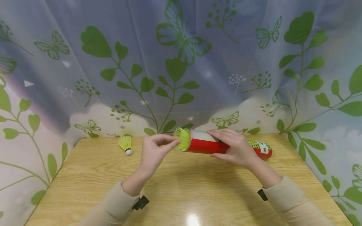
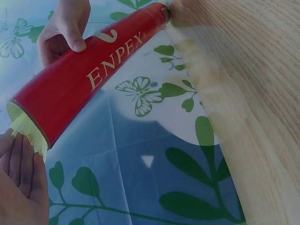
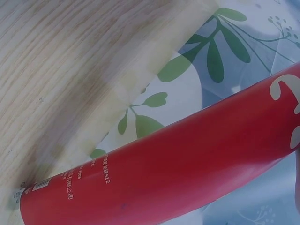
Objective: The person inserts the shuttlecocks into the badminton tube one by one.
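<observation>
A red shuttlecock tube (image 1: pixel 203 146) lettered ENPEX is held tilted over the table, its mouth facing left and its far end low at the right. My right hand (image 1: pixel 237 147) grips it around the middle, thumb below and fingers over the top. At the mouth, a yellow-green shuttlecock (image 1: pixel 185 139) pokes out, skirt edge outward; its base is hidden inside. My left hand (image 1: pixel 151 153) pinches that skirt's edge between thumb and index finger. In the left wrist view the left fingers (image 2: pixel 21 164) lie right against the skirt. The right wrist view shows the tube's red side (image 3: pixel 187 159).
Another yellow shuttlecock (image 1: pixel 125 144) with a white base lies at the table's back left. The wooden table (image 1: pixel 181 185) ends at a curtain (image 1: pixel 181 78) printed with leaves and butterflies, close behind the tube.
</observation>
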`<state>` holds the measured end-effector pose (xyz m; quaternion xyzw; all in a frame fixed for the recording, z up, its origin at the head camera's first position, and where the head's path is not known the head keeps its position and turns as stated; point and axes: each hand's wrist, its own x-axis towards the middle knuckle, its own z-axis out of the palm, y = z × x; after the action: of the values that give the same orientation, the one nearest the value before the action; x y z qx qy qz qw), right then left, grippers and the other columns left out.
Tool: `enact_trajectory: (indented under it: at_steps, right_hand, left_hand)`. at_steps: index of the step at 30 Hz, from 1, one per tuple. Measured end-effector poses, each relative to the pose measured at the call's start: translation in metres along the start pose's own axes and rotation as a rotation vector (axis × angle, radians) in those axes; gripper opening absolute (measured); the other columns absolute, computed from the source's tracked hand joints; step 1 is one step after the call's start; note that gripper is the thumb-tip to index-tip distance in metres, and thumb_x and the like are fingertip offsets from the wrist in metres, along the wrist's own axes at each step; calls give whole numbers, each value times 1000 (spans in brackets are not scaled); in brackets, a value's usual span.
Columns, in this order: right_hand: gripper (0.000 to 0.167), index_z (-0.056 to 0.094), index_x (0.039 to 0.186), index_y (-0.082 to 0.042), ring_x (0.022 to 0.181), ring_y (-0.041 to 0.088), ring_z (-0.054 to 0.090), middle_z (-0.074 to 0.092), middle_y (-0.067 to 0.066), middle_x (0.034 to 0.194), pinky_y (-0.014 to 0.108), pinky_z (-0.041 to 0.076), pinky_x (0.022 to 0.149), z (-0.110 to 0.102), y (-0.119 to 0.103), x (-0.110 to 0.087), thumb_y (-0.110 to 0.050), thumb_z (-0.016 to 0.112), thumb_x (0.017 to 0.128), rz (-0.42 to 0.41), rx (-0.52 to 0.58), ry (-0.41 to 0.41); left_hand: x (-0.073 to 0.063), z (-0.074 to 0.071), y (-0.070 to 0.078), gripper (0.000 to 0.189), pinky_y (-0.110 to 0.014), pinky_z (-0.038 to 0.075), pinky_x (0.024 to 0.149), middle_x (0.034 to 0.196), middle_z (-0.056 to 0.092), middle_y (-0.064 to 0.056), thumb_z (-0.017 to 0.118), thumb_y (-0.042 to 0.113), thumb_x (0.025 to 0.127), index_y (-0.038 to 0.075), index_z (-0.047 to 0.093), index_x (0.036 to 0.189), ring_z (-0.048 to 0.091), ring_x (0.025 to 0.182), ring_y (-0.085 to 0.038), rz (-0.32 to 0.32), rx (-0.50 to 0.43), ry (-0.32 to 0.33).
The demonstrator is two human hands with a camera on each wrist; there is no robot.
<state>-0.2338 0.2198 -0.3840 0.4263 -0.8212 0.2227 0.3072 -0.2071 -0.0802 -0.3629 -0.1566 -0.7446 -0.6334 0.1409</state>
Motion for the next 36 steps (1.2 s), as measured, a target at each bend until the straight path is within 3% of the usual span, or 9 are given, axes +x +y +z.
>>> enact_trajectory:
  at_steps: [13,22,36]
  right_hand:
    - [79,70,136,-4,114,32,74,77,11,128,58,61,97,-1,-1,1,-18,102,65,-12,9,2]
    - [82,69,136,-5,114,32,74,77,12,129,56,62,96,0,-2,0,-19,102,63,-21,7,-2]
    - [83,70,136,-4,112,33,74,77,13,127,55,62,94,1,-3,1,-17,104,60,-27,6,1]
  left_hand:
    - [4,8,-2,7,-18,60,72,94,81,-24,85,-5,85,-7,82,91,72,77,4,5,-14,-84]
    - [3,10,-1,7,-22,63,81,95,82,-22,84,-4,85,-6,82,93,72,81,3,-27,-16,-111]
    - [0,11,0,6,-23,62,82,94,82,-21,84,-3,85,-3,84,92,72,83,3,21,18,-137]
